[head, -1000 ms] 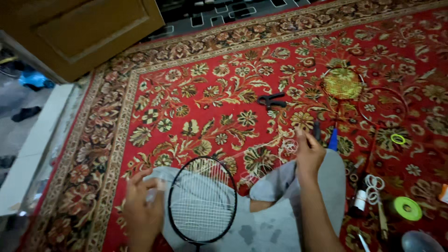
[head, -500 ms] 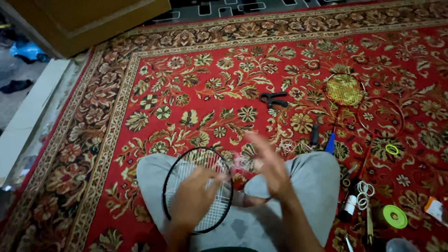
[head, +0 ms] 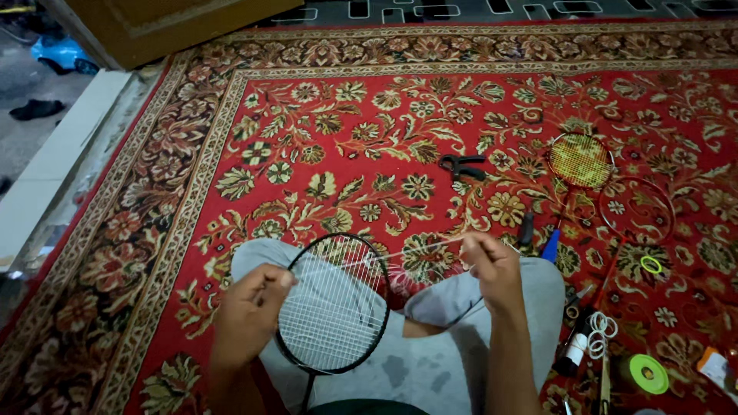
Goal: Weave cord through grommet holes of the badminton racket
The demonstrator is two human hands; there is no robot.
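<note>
So here the person sits cross-legged on a red floral carpet [head: 323, 138] with a black badminton racket [head: 334, 303] resting across grey-trousered knees, low in the middle of the frame. The left hand [head: 250, 311] is clenched around the left rim of the racket head, thumb up by the frame. The right hand [head: 492, 265] is pinched shut on a thin white string [head: 407, 250] that runs taut from the upper part of the rim off to the right.

Right side of the frame is tool clutter: a second racket with yellow strings [head: 580, 160], an unstrung red racket frame [head: 636, 209], black pliers [head: 461, 165] up near centre, a green tape roll [head: 648, 374] at lower right, and a small coil of white string [head: 600, 336] just above it.

What could go sideways, I reckon: that string is under tension with only a fingertip pinch on it, so a slip would slacken the row just pulled. Yanking at an angle could also chafe the string at the rim hole. And the racket only rests on the knees, so it may twist if the left grip loosens.
</note>
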